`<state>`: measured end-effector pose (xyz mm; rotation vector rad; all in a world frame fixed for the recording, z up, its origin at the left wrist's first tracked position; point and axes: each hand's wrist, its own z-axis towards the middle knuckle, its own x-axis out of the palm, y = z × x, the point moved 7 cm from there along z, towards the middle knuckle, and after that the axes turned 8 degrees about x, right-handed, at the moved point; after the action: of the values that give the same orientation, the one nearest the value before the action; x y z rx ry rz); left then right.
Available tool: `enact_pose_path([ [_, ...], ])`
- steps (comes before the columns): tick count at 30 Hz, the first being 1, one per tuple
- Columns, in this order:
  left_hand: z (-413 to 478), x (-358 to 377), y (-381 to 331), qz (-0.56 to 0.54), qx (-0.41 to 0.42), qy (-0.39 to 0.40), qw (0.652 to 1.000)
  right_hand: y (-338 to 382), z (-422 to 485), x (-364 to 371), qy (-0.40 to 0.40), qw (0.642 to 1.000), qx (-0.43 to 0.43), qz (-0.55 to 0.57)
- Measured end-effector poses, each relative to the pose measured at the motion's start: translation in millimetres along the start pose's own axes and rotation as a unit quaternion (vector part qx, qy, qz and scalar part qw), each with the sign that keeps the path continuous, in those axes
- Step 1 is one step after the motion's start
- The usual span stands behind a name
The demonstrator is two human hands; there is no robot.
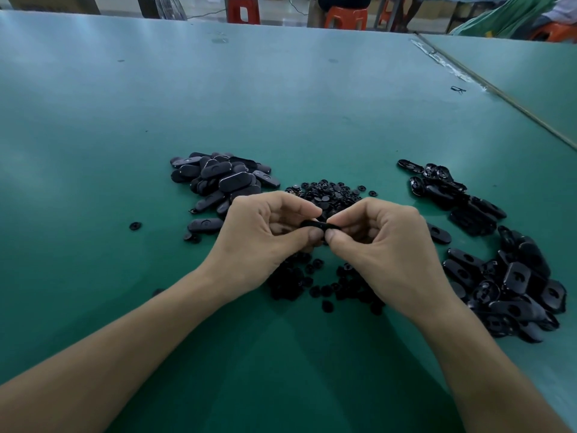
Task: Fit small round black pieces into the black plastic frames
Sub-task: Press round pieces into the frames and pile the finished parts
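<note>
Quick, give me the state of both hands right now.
Left hand: pinches one end of a black frame.
Right hand: pinches the other end of that frame.

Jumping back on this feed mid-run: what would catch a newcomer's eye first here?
First, the left hand and right hand meeting mid-picture, both pinching one black frame at the fingertips. Next, the dark piles on the green table: a left heap of frames beyond the left hand, a right heap of frames along the right side, and small round pieces scattered behind and beneath the hands.
</note>
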<state>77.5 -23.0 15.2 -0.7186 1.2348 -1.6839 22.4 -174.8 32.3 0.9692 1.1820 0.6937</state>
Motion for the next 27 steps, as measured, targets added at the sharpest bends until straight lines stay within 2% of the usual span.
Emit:
enact_pose_path([
  [11,1,-7,-4,0.017,0.027,-0.032,0.999,8,-2,-1,-0.012,1.0,-0.017,0.01],
  [13,1,-9,-5,0.012,0.034,-0.05,0.998,7,-1,-9,-0.053,0.998,-0.018,-0.023],
  [15,0,-12,-4,-0.008,0.039,-0.076,0.996,5,-2,-26,-0.127,0.984,-0.019,-0.127],
  [17,1,-14,-4,-0.033,0.05,-0.097,0.994,-5,-2,-43,-0.173,0.956,0.021,-0.236],
  [20,1,-19,-7,-0.046,0.065,-0.137,0.987,-28,-2,-57,-0.157,0.925,0.134,-0.32],
  [22,2,-25,-10,-0.051,0.072,-0.171,0.981,-33,-3,-57,-0.141,0.917,0.17,-0.333],
  [27,5,-40,-13,-0.026,0.079,-0.228,0.97,-31,-4,-55,-0.137,0.919,0.18,-0.322],
])
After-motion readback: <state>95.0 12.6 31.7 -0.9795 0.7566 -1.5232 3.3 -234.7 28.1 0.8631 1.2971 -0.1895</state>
